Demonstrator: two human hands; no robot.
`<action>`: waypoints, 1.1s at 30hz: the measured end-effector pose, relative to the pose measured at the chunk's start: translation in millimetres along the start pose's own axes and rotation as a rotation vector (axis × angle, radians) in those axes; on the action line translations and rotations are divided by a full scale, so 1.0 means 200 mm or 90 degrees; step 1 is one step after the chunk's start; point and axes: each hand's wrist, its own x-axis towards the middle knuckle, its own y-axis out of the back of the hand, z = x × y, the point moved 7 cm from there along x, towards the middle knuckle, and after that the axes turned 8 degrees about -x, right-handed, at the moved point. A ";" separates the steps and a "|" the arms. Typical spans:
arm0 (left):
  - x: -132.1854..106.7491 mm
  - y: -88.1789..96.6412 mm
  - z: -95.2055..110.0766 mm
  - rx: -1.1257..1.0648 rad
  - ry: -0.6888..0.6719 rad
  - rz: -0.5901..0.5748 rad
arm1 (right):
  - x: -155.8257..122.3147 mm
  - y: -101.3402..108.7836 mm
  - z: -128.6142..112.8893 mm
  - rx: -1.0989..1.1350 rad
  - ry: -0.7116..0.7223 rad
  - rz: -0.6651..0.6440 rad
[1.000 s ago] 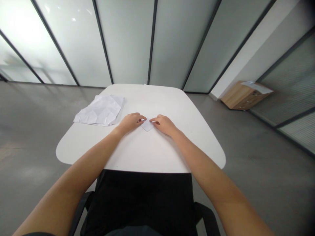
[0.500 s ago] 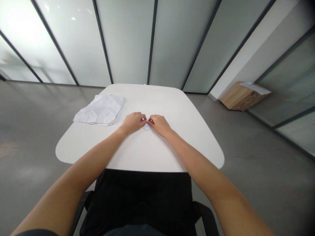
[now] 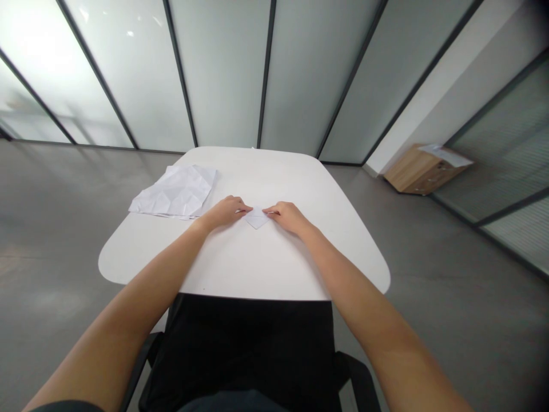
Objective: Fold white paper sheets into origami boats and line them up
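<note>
A small folded piece of white paper [image 3: 257, 218] lies near the middle of the white table [image 3: 257, 263], one corner pointing toward me. At its left side my left hand [image 3: 229, 210] is closed, thumb and fingertips on the paper's edge. My right hand [image 3: 286, 216] pinches the opposite edge from the right in the same way. A crease runs across the paper between the two hands. The far corner of the paper shows only faintly against the table.
Creased sheets of white paper [image 3: 175, 191] lie stacked at the table's left side. A black chair [image 3: 253, 343] stands at the near edge. Beyond the table are frosted glass panels [image 3: 223, 68], and a wooden cabinet [image 3: 422, 169] is on the floor at right.
My hands have moved apart, the left one leftward and the right one rightward. More of the small folded paper shows between them.
</note>
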 end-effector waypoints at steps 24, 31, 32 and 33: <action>-0.03 0.04 0.05 -0.142 -0.049 0.029 | -0.03 0.01 -0.06 0.076 0.158 0.027; -0.02 0.07 0.03 -0.212 -0.024 0.119 | -0.02 0.07 -0.08 0.067 0.069 0.085; -0.02 0.07 0.03 -0.217 -0.024 0.132 | -0.02 0.08 -0.08 0.068 0.057 0.101; -0.01 0.08 0.03 -0.221 -0.023 0.148 | -0.02 0.09 -0.08 0.076 0.047 0.117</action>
